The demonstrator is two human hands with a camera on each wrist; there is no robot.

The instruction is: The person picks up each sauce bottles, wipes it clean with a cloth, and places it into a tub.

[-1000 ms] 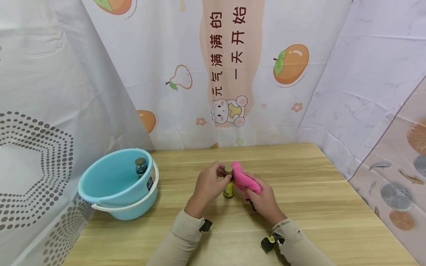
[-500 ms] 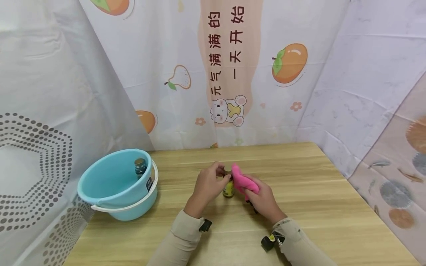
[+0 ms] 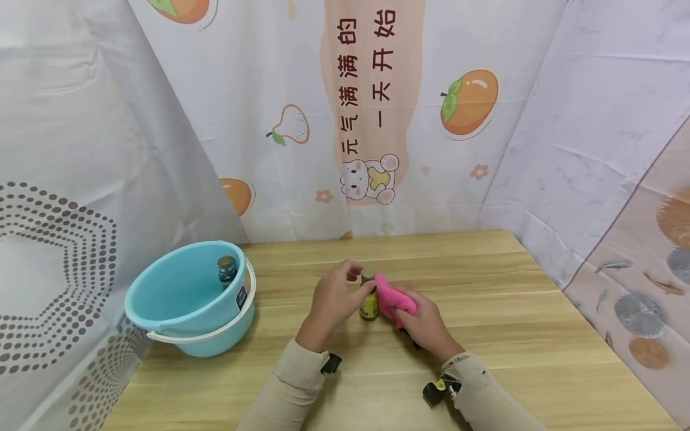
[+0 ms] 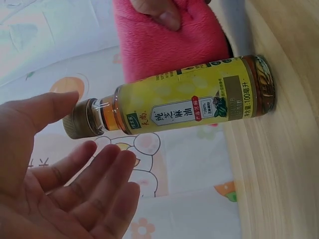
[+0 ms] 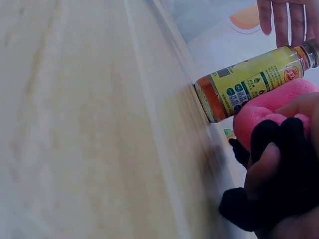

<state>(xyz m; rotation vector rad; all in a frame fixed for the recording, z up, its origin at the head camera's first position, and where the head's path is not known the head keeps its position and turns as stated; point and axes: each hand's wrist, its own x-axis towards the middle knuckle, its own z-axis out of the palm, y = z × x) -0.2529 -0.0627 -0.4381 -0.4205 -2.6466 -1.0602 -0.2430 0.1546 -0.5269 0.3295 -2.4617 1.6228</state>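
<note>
A small sesame oil bottle (image 3: 369,309) with a yellow label and a gold-brown cap (image 4: 82,120) stands upright on the table. My left hand (image 3: 333,299) is at its top, the thumb touching the cap and the other fingers spread apart from the glass. To the bottle's right, my right hand (image 3: 429,323) grips a pink plush cloth (image 3: 396,303). In the right wrist view, black fabric parts (image 5: 279,164) of it bunch between the fingers. The cloth lies right up against the label side in the left wrist view.
A light blue bucket (image 3: 141,299) with a white handle stands at the table's left. Inside it is a dark bottle (image 3: 227,272) with a gold cap. A printed curtain (image 3: 302,72) hangs behind the wooden table (image 3: 517,335).
The left fingers have loosened and spread away from the bottle's cap. The pink cloth's top has dropped slightly beside the bottle, which stays in place.
</note>
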